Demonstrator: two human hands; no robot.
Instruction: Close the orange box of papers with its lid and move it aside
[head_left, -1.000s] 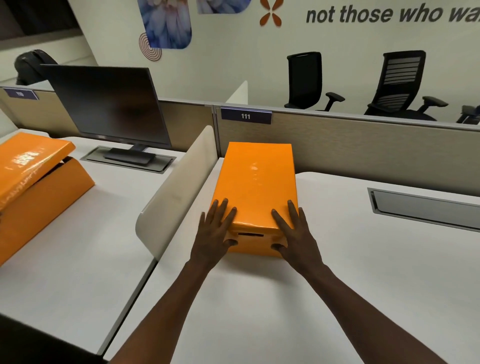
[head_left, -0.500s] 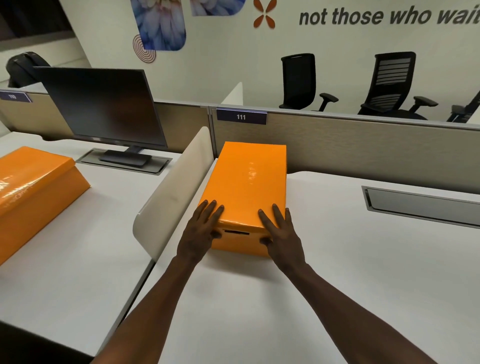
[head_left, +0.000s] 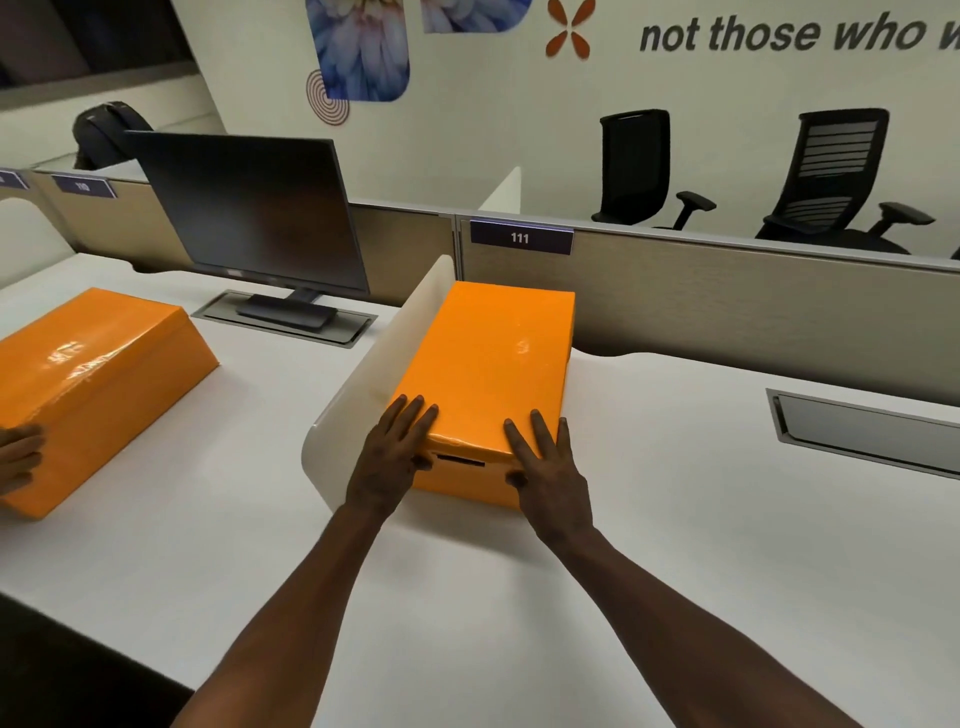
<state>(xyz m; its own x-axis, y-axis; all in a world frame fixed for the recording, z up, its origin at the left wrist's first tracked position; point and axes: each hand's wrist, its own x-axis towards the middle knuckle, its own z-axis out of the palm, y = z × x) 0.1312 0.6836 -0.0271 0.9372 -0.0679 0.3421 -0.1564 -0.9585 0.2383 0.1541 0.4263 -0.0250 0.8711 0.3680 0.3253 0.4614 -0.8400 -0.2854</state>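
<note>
The orange box (head_left: 493, 374) lies lengthwise on the white desk (head_left: 675, 519) with its glossy lid on top, and its left side rests against the cream side divider (head_left: 384, 353). My left hand (head_left: 392, 457) holds the near left corner, fingers spread on the lid and thumb on the front face. On the near right corner my right hand (head_left: 545, 467) grips the same way. A dark slot in the front face shows between my thumbs. No papers are visible.
A second orange box (head_left: 98, 384) lies on the neighbouring desk at left, with another person's hand (head_left: 18, 457) at its near end. A dark monitor (head_left: 249, 218) stands behind it. A grey cable tray (head_left: 867, 436) is set into the desk at right. The beige partition (head_left: 727, 306) runs behind.
The box slid left until it reached the divider, with both my hands still on its near corners. On the left desk the other box's raised lid came down flat, and a hand appeared there.
</note>
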